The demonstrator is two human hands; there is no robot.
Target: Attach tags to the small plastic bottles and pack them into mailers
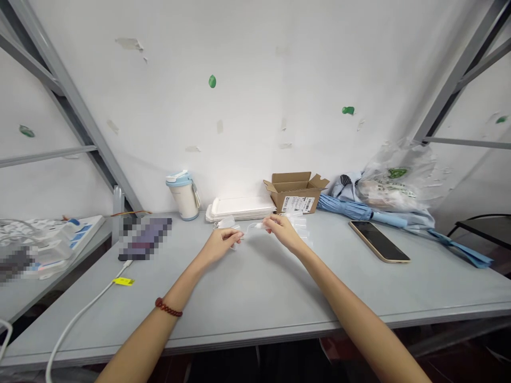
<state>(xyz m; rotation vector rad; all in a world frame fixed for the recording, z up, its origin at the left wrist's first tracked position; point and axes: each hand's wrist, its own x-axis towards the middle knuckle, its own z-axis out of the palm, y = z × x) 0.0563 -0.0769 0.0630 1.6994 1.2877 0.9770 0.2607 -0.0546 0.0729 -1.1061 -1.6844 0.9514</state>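
Observation:
A short thin white cable spans the gap between my two hands, just above the grey table. My left hand has its fingertips pinched on one end of it. At the other end, my right hand is closed on a white piece that looks like a plug or connector; the fingers partly hide it. Behind my left hand lies a small clear or white plastic piece, too blurred to name. Several clear plastic pieces or bags lie behind and beside my right hand.
Along the wall stand a cream tumbler, stacked white trays or boxes and an open cardboard box. To the right are a blue umbrella, a plastic bag and a phone. A white charging cable runs left.

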